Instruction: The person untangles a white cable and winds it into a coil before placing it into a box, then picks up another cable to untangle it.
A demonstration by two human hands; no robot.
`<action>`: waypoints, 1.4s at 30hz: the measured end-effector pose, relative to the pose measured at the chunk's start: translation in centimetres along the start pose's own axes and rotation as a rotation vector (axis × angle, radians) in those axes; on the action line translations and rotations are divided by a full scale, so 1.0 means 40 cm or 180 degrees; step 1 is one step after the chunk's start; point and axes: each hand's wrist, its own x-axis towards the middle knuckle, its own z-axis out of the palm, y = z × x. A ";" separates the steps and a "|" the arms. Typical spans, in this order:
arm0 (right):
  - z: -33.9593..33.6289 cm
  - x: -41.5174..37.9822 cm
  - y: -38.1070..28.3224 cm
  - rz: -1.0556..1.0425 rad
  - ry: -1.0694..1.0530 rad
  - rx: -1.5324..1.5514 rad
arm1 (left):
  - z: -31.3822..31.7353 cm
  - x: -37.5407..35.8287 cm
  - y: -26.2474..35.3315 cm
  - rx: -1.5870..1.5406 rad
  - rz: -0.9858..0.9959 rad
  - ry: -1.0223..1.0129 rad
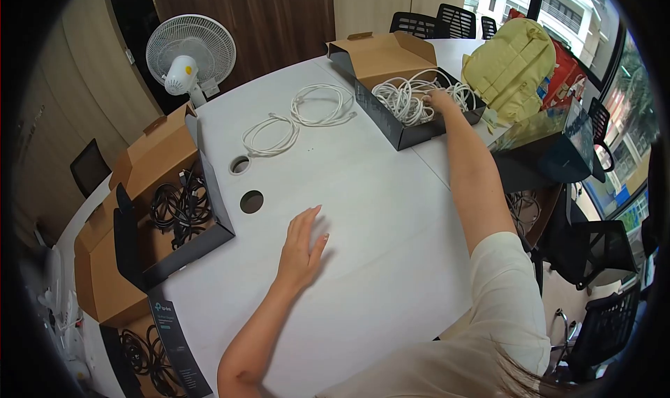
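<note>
At left, a box of black cables [178, 206] is set on the table [377, 209]. The left hand [301, 248] is laid flat, open and empty. Two coiled white cables [300, 119] are placed centrally. At right, the right hand [441, 101] is reached into the box of white cables [408, 98]; its grip cannot be told. Picking is judged underway; a secure hold on one cable is called for.

Stood at the table's far edge: a white desk fan [190, 55]. Lay coiled on the white table [377, 216]: two loose white cables [296, 119], beside a round cable hole [251, 201]. Held black cables: an open cardboard box [157, 209] at left. Rested at right: a yellow backpack [513, 66].
</note>
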 end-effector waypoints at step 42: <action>-0.032 -0.120 -0.235 0.1084 -0.0588 -0.0145 | 0.010 0.003 0.005 0.0145 0.0199 -0.0116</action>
